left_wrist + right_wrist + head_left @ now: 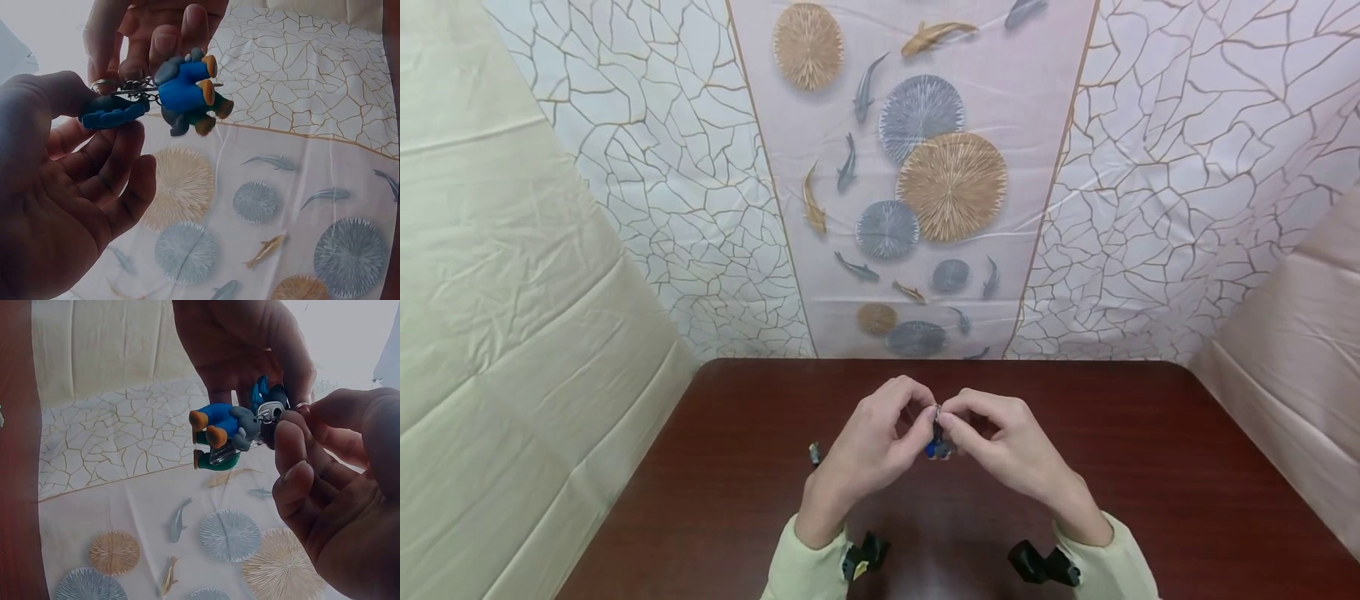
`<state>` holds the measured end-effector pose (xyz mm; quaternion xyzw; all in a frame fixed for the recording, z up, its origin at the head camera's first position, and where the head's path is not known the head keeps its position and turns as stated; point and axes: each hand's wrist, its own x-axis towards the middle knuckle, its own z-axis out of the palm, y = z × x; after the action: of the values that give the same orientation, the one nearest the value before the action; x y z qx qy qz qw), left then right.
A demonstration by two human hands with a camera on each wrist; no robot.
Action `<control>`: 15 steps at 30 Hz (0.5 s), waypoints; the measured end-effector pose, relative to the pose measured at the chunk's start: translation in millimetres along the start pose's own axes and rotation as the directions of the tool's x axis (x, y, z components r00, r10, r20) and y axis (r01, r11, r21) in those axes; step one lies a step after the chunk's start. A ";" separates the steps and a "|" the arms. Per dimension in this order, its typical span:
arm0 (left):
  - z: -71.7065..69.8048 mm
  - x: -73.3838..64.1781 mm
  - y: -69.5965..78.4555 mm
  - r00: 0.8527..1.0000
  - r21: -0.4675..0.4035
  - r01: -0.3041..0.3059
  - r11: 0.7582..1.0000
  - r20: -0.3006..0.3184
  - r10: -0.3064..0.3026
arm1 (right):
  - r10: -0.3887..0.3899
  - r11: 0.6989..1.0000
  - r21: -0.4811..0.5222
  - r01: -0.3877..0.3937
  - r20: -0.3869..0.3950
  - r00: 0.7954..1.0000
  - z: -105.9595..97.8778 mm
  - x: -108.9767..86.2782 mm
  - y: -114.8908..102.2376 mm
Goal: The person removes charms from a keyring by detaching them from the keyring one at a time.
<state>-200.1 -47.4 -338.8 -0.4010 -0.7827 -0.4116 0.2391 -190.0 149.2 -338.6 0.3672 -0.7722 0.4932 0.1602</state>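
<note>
Both hands meet over the table around a keychain (937, 450) with small figurines hanging from it. My left hand (874, 437) pinches it near the top; in the left wrist view, thumb and fingers hold a dark piece with a ridged blue edge (112, 117). My right hand (1009, 442) pinches the thin metal split ring (302, 406) between thumb and fingertips. One figurine (182, 84) has blue trousers, grey hands and orange-brown feet; a green-legged figurine (222, 459) hangs beside it. Short metal chains (139, 87) join the parts. Fingers partly hide the ring.
A small grey-and-dark object (814, 453) lies on the dark red-brown table (722, 483), just left of my left wrist. Behind the table hangs a patterned cloth (917, 275). Pale padded sides (535, 333) flank it. Black wrist mounts (1037, 563) sit at both sleeves.
</note>
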 end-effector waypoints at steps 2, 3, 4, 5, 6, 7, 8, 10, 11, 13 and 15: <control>-0.3 -0.4 0.7 1.000 -0.001 0.013 1.000 0.001 -0.013 | 0.001 1.000 0.000 -0.001 -0.004 1.000 0.0 0.2 0.0; -0.5 -0.5 0.9 1.000 -0.001 0.018 1.000 0.001 -0.018 | 0.005 1.000 0.000 -0.005 -0.005 1.000 -0.8 0.3 -0.1; -0.8 -0.8 1.2 1.000 -0.002 0.022 1.000 0.001 -0.022 | 0.014 1.000 -0.002 -0.014 -0.007 1.000 -1.5 0.3 -0.4; -1.3 -0.8 1.6 1.000 -0.003 0.026 1.000 0.000 -0.026 | 0.013 1.000 -0.004 -0.013 -0.010 1.000 -2.2 0.4 -0.5; -1.8 -0.8 2.1 1.000 -0.003 0.028 1.000 -0.001 -0.028 | 0.007 1.000 -0.013 -0.007 -0.018 1.000 -2.9 0.5 -0.4; -2.3 -0.6 2.6 1.000 -0.004 0.029 1.000 -0.003 -0.029 | 0.005 1.000 -0.021 -0.006 -0.027 1.000 -3.5 0.5 -0.1; -2.6 -0.4 3.0 1.000 -0.004 0.026 1.000 -0.006 -0.026 | 0.004 1.000 -0.023 -0.005 -0.034 0.999 -4.1 0.5 0.2; -3.1 -0.2 4.0 1.000 0.000 0.014 1.000 -0.011 -0.014 | -0.005 1.000 -0.030 0.004 -0.051 0.999 -4.5 0.7 0.8; -3.1 -0.1 4.3 1.000 0.002 0.005 1.000 -0.014 -0.005 | -0.008 0.999 -0.033 0.006 -0.058 0.998 -4.4 0.8 1.1; -2.8 -0.1 4.7 1.000 0.008 -0.019 1.000 -0.017 0.019 | -0.005 0.999 -0.038 0.002 -0.065 0.998 -4.0 1.1 1.1; -2.5 0.2 5.0 0.999 0.016 -0.043 0.999 -0.014 0.044 | -0.009 0.999 -0.047 0.006 -0.070 0.998 -3.7 1.7 0.7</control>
<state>-195.9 -47.7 -335.0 -0.4131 -0.7752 -0.4030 0.2568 -192.1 151.9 -336.3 0.3487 -0.7761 0.4868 0.1975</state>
